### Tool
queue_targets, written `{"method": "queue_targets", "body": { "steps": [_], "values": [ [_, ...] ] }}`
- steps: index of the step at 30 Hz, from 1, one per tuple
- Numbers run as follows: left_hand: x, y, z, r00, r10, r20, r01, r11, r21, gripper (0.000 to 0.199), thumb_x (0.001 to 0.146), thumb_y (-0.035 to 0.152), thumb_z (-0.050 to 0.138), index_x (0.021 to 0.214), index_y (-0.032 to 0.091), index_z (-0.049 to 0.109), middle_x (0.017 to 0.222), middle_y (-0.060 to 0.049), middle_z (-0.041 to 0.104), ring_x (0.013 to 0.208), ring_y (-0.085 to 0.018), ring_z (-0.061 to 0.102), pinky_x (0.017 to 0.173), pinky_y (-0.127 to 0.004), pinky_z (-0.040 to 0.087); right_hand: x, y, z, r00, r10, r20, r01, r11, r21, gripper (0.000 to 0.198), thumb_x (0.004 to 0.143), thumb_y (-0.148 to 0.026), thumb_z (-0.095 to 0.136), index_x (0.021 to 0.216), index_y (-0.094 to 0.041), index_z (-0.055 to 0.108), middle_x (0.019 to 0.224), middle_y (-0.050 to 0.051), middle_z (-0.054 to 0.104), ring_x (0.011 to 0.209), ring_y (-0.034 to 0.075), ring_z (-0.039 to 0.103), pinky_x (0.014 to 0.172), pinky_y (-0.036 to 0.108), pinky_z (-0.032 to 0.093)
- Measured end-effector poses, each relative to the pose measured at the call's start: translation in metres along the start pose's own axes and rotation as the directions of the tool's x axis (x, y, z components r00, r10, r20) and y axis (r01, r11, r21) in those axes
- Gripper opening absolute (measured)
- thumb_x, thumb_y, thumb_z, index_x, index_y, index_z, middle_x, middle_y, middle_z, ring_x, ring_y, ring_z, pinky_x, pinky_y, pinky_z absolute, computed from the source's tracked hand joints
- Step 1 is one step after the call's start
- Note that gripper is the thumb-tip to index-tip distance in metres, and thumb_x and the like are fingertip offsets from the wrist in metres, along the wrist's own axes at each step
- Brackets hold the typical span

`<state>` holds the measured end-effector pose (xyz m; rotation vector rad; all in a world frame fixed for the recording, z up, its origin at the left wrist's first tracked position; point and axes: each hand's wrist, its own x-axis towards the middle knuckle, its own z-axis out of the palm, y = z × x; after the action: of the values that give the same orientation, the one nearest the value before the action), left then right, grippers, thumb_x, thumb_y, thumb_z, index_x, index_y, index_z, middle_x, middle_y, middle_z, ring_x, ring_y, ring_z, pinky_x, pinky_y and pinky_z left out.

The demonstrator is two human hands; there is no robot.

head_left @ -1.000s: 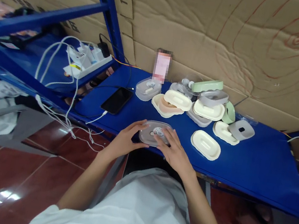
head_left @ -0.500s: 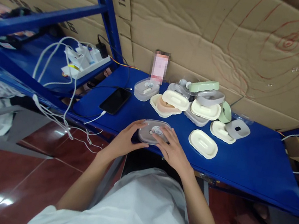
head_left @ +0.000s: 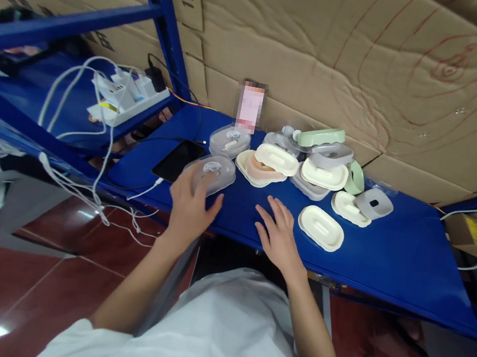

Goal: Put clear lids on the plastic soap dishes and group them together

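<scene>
The left hand (head_left: pixel 190 207) grips a clear plastic box (head_left: pixel 212 172) from its near side, fingers curled over the lid, holding it just above the blue shelf (head_left: pixel 390 260) beside a black phone (head_left: pixel 176 158). The right hand (head_left: pixel 277 234) lies flat on the shelf, fingers loosely spread (holding nothing), left of a cream dish (head_left: pixel 321 227). Farther back sits a pile of dishes (head_left: pixel 306 163).

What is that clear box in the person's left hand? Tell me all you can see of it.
The clear box looks like see-through plastic, rounded and shallow, with a lid and a small round white part showing on top. It is tilted, near the front of the blue shelf, partly over a black phone. The left hand grips its near edge.
</scene>
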<state>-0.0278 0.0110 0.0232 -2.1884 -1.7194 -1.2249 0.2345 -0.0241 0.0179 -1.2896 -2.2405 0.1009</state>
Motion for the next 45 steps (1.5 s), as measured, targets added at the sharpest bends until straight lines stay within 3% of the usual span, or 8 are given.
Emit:
{"method": "queue_targets", "body": {
  "steps": [7,13,24,27,31,35,40,45],
  "values": [
    [0.058,0.044,0.05,0.932,0.171,0.32,-0.161,0.985,-0.059,0.054,0.104,0.031,0.055,0.156,0.017,0.051,0.16,-0.019,0.055,0.144,-0.042,0.053,0.115,-0.059,0.044,0.048,0.038,-0.032,0.984,0.024,-0.175,-0.041,0.995,-0.089,0.046,0.113,-0.032,0.042,0.156,-0.024,0.057,0.163,0.012,0.054,0.152,0.03,0.048,0.123,0.054,0.04],
    [0.073,0.041,0.065,0.919,0.18,0.352,-0.178,0.983,-0.038,0.033,0.1,0.021,0.058,0.13,0.018,0.072,0.132,-0.016,0.072,0.123,-0.038,0.065,0.102,-0.052,0.053,0.102,0.071,-0.043,0.997,0.056,-0.056,-0.065,0.985,-0.16,0.036,0.111,-0.034,0.049,0.13,-0.017,0.075,0.136,0.016,0.074,0.131,0.035,0.063,0.113,0.055,0.046],
    [0.044,0.043,0.052,0.942,0.237,0.236,-0.21,0.969,-0.132,0.029,0.109,0.032,0.053,0.129,0.021,0.071,0.132,-0.012,0.073,0.123,-0.033,0.066,0.104,-0.049,0.053,0.041,0.052,-0.039,0.979,0.069,-0.193,-0.076,0.997,-0.03,0.031,0.11,-0.038,0.054,0.124,-0.02,0.075,0.12,0.013,0.078,0.118,0.031,0.071,0.107,0.049,0.055],
    [0.038,0.041,0.035,0.984,0.136,0.114,-0.116,0.979,-0.168,0.026,0.108,0.035,0.059,0.127,0.022,0.07,0.129,-0.011,0.073,0.122,-0.031,0.067,0.107,-0.048,0.053,0.008,0.039,-0.044,0.957,0.098,-0.274,-0.108,0.994,-0.023,0.028,0.11,-0.033,0.056,0.131,-0.022,0.072,0.124,0.013,0.077,0.121,0.03,0.07,0.108,0.05,0.054],
    [0.02,0.038,0.01,1.0,-0.004,-0.031,-0.004,0.973,-0.23,0.028,0.105,0.035,0.066,0.13,0.024,0.066,0.129,-0.009,0.072,0.125,-0.028,0.067,0.108,-0.045,0.055,-0.034,0.017,-0.043,0.985,0.078,-0.151,-0.083,0.996,-0.027,0.033,0.109,-0.025,0.055,0.14,-0.025,0.067,0.125,0.011,0.075,0.125,0.029,0.068,0.109,0.049,0.054],
    [-0.004,0.04,0.004,0.977,0.185,0.108,-0.148,0.947,-0.284,0.029,0.105,0.028,0.064,0.135,0.027,0.065,0.132,-0.007,0.073,0.124,-0.027,0.068,0.111,-0.045,0.053,-0.042,0.01,-0.036,0.997,0.041,-0.071,-0.043,0.999,-0.026,0.031,0.109,-0.024,0.055,0.137,-0.025,0.068,0.128,0.012,0.073,0.132,0.03,0.065,0.11,0.049,0.053],
    [-0.02,0.042,0.015,0.893,0.33,0.305,-0.223,0.915,-0.336,0.029,0.108,0.021,0.055,0.133,0.028,0.067,0.14,-0.008,0.072,0.13,-0.028,0.066,0.109,-0.046,0.054,-0.037,0.015,-0.033,0.967,0.086,-0.241,-0.091,0.996,-0.009,0.042,0.106,-0.032,0.063,0.147,-0.023,0.06,0.14,0.016,0.067,0.138,0.031,0.062,0.114,0.051,0.054],
    [-0.018,0.043,0.011,0.867,0.376,0.327,-0.265,0.904,-0.337,0.025,0.105,0.023,0.06,0.128,0.026,0.067,0.139,-0.01,0.071,0.129,-0.03,0.066,0.108,-0.048,0.055,-0.039,0.017,-0.03,1.0,-0.017,-0.009,0.017,0.999,-0.039,0.047,0.109,-0.031,0.058,0.156,-0.025,0.054,0.161,0.014,0.056,0.157,0.033,0.044,0.125,0.06,0.043]
  ]
}}
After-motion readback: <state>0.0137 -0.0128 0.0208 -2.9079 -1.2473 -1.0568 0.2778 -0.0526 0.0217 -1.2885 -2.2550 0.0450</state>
